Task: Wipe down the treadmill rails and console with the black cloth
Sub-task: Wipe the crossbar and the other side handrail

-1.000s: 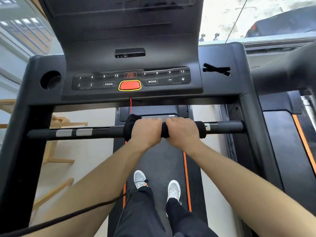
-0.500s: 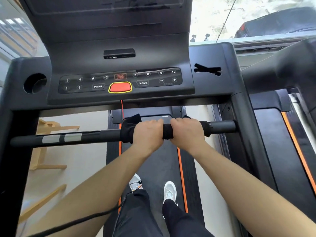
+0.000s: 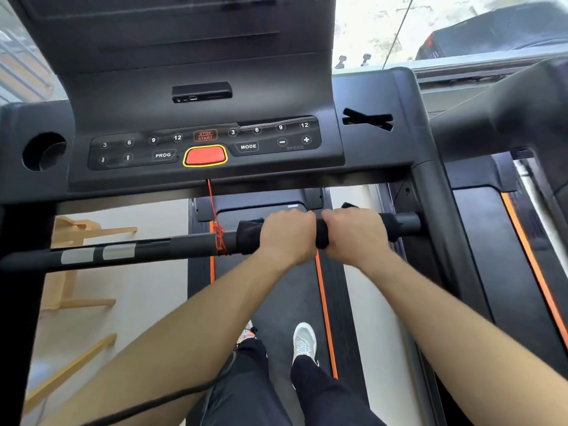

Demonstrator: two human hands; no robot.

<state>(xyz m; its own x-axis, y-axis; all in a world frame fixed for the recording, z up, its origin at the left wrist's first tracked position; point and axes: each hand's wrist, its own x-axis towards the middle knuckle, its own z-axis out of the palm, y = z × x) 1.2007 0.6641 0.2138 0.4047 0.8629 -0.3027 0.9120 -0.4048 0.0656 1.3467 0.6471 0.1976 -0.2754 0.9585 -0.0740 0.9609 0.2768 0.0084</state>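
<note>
Both left hand [image 3: 287, 236] and right hand [image 3: 355, 236] clench fingers [image 3: 285, 217] round black cloth [image 3: 249, 238] on crossbar [image 3: 172, 248].

Gym: treadmill [image 3: 203, 118] beside second treadmill [image 3: 479, 241]

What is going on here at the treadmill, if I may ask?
A person stands on the treadmill belt, wiping its front handlebar. The left hand and the right hand grip the black cloth, which is wrapped round the bar, side by side near the bar's right end. No hand is on the console above, and a red cord hangs from it to the bar.
</note>
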